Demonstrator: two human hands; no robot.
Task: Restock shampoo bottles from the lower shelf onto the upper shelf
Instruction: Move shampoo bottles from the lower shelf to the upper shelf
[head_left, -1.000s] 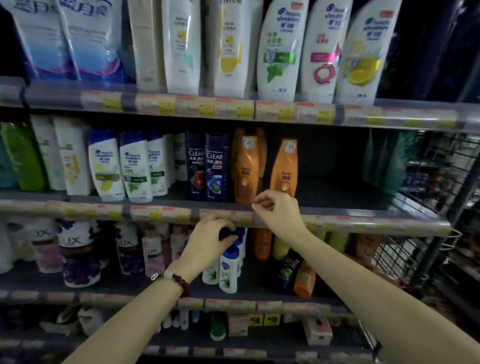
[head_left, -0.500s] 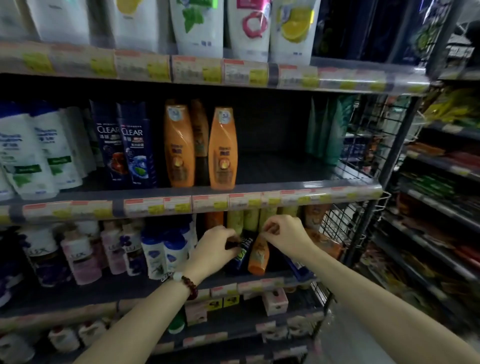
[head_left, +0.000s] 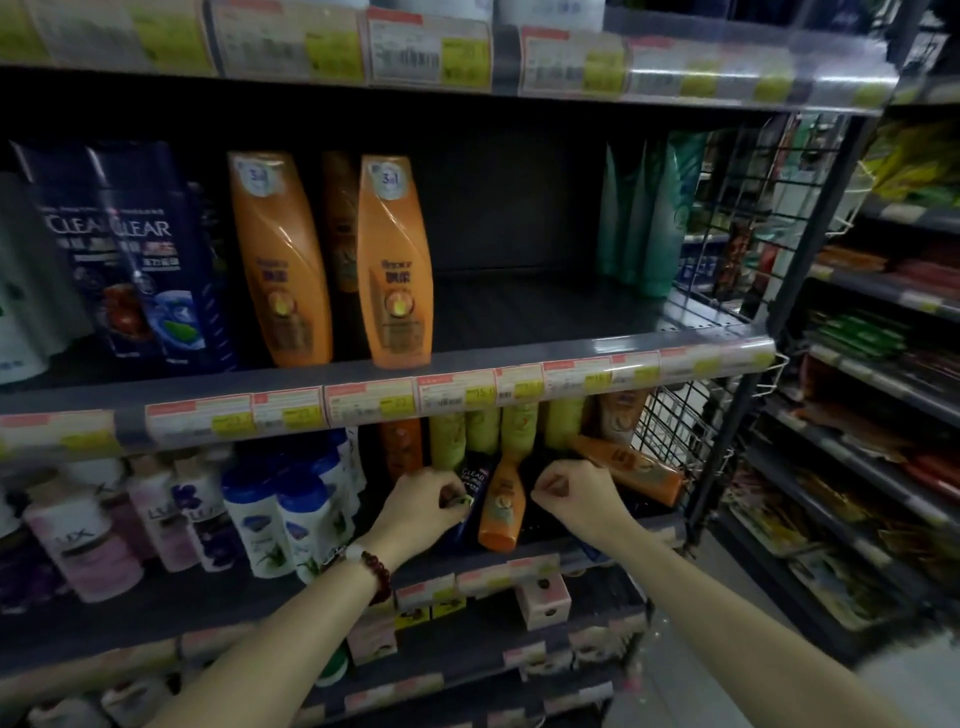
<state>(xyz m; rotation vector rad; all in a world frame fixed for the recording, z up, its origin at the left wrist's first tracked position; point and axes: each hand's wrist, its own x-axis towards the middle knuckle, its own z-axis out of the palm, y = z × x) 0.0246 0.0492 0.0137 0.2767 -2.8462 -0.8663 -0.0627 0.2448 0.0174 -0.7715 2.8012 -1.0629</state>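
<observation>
Dim shop shelving fills the view, grey metal shelves with price-tag strips along their front edges. On the lower shelf (head_left: 597, 558), the left hand (head_left: 421, 512) has its fingers (head_left: 452, 501) curled onto a dark blue plastic shampoo bottle (head_left: 475, 486); how firm the grip is I cannot tell. The right hand (head_left: 576, 493) is fisted, fingers together, holding nothing visible. A small orange plastic bottle (head_left: 501, 512) leans between the two sets of fingers, touching the dark one. Yellow-green bottles (head_left: 483, 431) stand just behind the fingers, and a long orange bottle (head_left: 623, 467) lies tipped beyond the right fingers. To do this well, grip the dark bottle around its body and lift it clear of the orange one. The upper shelf (head_left: 545, 306) holds tall orange bottles (head_left: 397, 260), with bare space above the right fingers.
</observation>
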